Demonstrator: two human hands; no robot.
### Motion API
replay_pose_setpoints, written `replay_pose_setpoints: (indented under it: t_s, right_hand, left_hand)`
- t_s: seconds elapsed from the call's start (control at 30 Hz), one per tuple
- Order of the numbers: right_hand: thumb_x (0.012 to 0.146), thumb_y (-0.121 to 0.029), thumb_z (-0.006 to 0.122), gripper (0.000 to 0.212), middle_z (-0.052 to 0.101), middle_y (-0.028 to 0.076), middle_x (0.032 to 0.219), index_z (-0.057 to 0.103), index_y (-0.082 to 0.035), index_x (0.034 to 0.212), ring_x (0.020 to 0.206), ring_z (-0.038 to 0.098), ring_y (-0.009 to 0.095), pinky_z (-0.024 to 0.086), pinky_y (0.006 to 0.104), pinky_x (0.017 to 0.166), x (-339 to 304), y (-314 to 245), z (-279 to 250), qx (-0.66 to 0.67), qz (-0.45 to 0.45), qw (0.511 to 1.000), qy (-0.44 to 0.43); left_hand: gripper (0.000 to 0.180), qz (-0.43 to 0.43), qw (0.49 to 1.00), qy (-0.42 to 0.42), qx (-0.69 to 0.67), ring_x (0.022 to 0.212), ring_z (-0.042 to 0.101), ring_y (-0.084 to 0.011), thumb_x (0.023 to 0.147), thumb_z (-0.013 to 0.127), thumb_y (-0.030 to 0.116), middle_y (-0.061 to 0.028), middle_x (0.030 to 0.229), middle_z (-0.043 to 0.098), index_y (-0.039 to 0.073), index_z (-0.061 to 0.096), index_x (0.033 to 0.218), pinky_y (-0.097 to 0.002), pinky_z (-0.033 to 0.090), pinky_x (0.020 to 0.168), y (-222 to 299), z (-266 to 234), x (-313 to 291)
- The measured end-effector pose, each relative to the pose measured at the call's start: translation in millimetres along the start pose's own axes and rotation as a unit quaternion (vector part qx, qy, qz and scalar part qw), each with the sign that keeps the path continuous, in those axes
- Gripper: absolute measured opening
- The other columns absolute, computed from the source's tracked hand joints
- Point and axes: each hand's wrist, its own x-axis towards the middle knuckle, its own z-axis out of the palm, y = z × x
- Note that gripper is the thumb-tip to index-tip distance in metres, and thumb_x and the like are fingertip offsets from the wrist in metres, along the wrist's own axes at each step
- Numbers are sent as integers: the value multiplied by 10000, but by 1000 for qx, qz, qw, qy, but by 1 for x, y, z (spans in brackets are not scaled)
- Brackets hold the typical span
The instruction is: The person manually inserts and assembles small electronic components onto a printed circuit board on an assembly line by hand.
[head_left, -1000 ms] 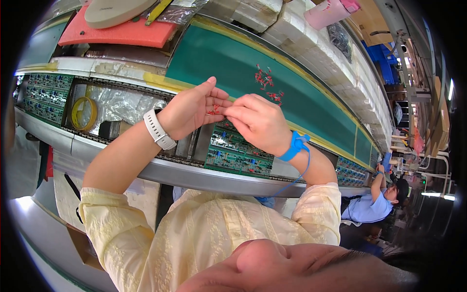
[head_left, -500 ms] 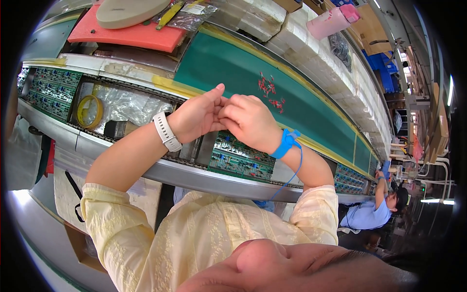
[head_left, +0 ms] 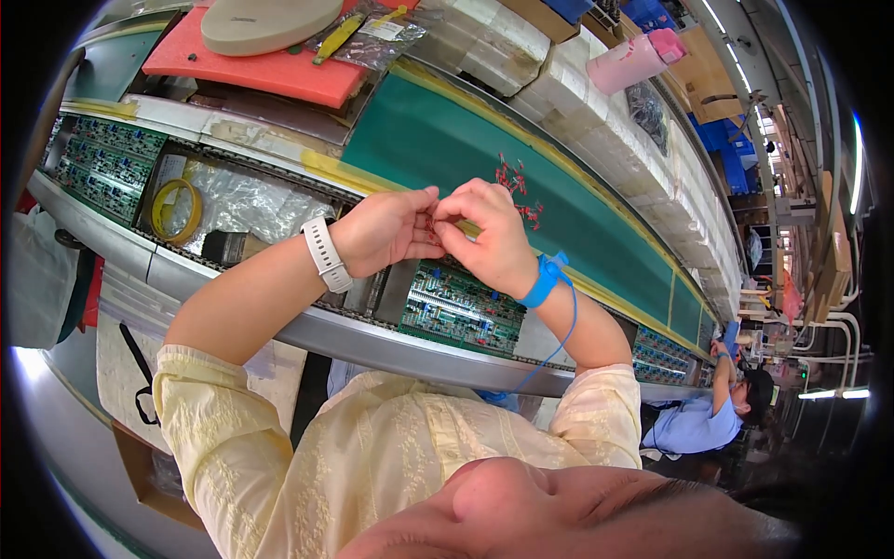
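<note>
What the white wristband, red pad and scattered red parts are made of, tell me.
White wristband: likely silicone or rubber, smooth and matte, with punched holes.
Red pad: probably foam; thick, dull, even surface.
Red parts: perhaps plastic-bodied; finish too small to tell.

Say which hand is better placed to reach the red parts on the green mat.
Probably the right hand: it is nearer those red parts, while the left hand is cupped farther off.

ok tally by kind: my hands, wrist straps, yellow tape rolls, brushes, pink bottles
Hands: 2 (left hand, right hand)
Wrist straps: 2 (white watch strap, blue wrist strap)
Yellow tape roll: 1
Brush: 1
Pink bottle: 1
Total: 7
</note>
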Motion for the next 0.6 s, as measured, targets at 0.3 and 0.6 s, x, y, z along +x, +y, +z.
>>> replay_pose_setpoints:
  t_s: [0.3, 0.6]
  right_hand:
    - [750, -70, 653, 89, 528, 34, 856, 636, -55, 836, 834, 513, 142, 407, 253, 768, -12, 21, -4, 403, 221, 888, -8]
    - [715, -83, 675, 117, 590, 36, 836, 643, -90, 828, 817, 535, 204, 392, 324, 796, -18, 17, -15, 156, 105, 982, 6]
  left_hand:
    - [179, 6, 995, -9, 97, 828, 599, -150, 918, 454, 189, -85, 926, 591, 23, 498, 970, -254, 495, 756, 2, 7, -5]
    - [138, -7, 989, 10, 149, 806, 599, -131, 890, 517, 163, -78, 908, 600, 35, 501, 939, -227, 491, 713, 1, 5, -4]
